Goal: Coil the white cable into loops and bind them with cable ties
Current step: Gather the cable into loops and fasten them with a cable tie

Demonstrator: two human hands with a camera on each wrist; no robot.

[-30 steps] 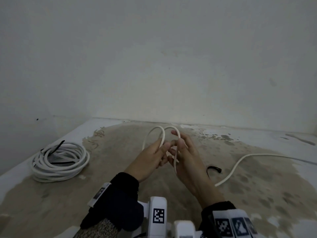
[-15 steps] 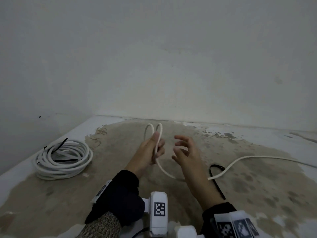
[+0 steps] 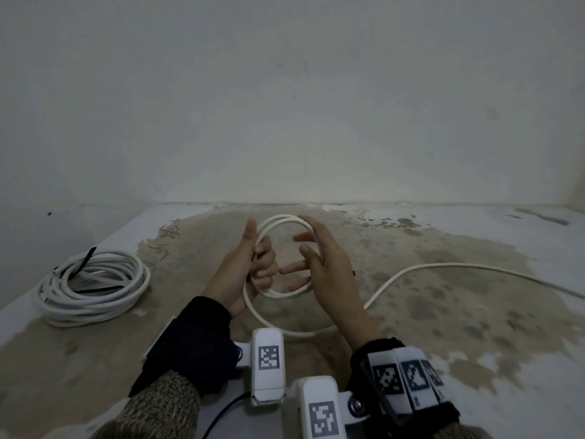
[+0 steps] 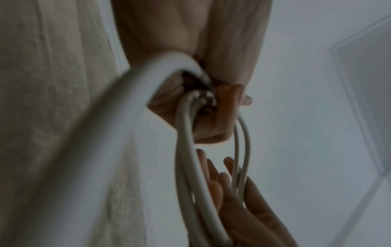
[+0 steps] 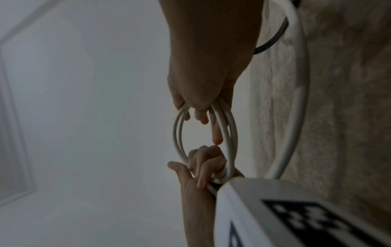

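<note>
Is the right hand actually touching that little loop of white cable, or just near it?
Touching. In the right wrist view the white cable loops run over the right hand, with its fingers pushed through them.

On my head feed the light is dim, flat and greyish, with only soft shadows under the bundled coil (image 3: 91, 285) at the far left. Straight lines bow toward the frame edges from the wide lens. My left wrist feed is dark and smeared: the nearest run of the white cable (image 4: 118, 127) is a thick out-of-focus blur. On the right wrist feed the right hand (image 5: 208, 66) is a dark silhouette against the pale wall, grainy throughout.
</note>
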